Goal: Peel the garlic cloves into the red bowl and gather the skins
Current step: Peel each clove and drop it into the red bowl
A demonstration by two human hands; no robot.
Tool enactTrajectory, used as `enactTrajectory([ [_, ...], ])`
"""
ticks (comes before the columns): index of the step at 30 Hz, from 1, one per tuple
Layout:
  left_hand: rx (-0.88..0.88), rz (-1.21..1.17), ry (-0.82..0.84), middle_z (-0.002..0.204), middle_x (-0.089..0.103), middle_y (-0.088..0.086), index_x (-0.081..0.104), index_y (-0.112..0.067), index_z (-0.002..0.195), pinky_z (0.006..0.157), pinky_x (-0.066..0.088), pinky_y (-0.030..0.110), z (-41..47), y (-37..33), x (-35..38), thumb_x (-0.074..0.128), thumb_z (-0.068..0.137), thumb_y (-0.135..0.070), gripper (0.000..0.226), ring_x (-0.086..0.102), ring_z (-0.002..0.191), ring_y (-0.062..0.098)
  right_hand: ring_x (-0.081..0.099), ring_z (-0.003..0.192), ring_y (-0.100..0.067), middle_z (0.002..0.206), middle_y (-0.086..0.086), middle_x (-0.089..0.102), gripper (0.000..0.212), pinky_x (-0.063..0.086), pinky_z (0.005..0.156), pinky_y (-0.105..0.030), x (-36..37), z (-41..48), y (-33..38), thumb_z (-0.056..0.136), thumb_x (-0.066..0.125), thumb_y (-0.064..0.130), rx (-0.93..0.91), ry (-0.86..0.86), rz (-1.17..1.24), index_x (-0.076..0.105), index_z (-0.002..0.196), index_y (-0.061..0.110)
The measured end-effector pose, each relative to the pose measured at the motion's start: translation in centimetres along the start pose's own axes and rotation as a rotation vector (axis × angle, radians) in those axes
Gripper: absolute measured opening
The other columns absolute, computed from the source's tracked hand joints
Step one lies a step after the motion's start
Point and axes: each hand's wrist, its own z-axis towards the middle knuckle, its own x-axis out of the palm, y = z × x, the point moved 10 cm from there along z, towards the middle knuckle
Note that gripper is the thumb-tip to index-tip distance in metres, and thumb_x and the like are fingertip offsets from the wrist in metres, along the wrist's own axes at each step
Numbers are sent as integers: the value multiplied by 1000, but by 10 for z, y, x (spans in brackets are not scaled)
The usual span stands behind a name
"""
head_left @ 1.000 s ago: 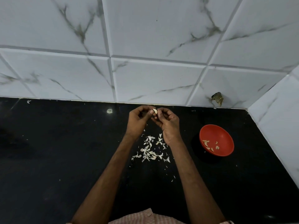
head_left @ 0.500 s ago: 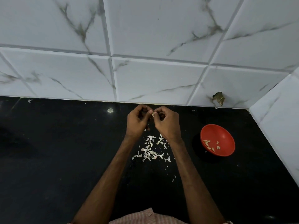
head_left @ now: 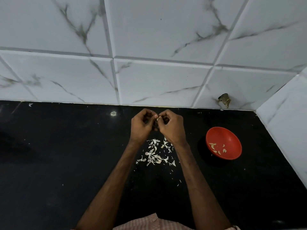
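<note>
Left grip: sat just above the middle of the frame, fingers curled in, its fingertips clamped on the left side of the garlic clove.
Right grip: was right of it and touching it at the fingertips, fingers curled, pinching the same clove from the right.
Garlic clove: was a small pale piece held between the 2 grips above the bench; it was too small for me to tell how much skin was on it.
Skins: lay as a loose scatter of white flakes on the bench, below the grips and between the 2 forearms, with a few stray bits lower right of the pile.
Red bowl: stood on the bench at the right of the frame, well apart from the grips.
Peeled cloves: several lay in the lower left part of the bowl.
Tiled wall: white with grey veins, it filled the upper half of the frame.
Chipped hole: was in the tile at upper right, above the bowl.
Checked shirt: showed at the bottom edge.
</note>
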Motion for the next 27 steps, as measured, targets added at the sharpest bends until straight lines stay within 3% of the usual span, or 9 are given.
enactTrajectory([
  [10, -140, -225, 1, 84, 72, 8, 68, -1, 96, 57, 60, 31, -4, 14, 6, 63, 95, 0, 5, 70, 72, 23, 60, 59, -2, 69, 1, 66, 6, 50, 57, -16, -1, -4, -4, 88, 72, 6, 43, -29, 116, 67, 83, 6],
  [14, -181, -250, -20, 91, 73, 16, 69, 3, 101, 55, 59, 28, -5, 19, 8, 62, 95, 0, 10, 71, 72, 22, 58, 60, -5, 69, 4, 63, 9, 52, 56, -22, -2, -3, -2, 86, 73, 8, 12, -60, 56, 64, 83, 6],
  [22, -246, -427, -18, 101, 72, 18, 66, 6, 112, 59, 59, 25, -14, 23, 18, 58, 96, 5, 19, 72, 81, 20, 59, 63, 1, 74, 2, 64, 12, 48, 58, -11, -4, -4, -4, 86, 75, 6, 31, -80, 125, 63, 85, 4],
  [27, -270, -489, -30, 92, 73, 11, 67, 2, 112, 59, 57, 25, -15, 24, 14, 59, 96, 0, 18, 68, 73, 15, 68, 71, -11, 79, -1, 70, 4, 61, 72, -37, 2, -4, -18, 93, 67, 11, 172, -69, 276, 66, 88, 11],
])
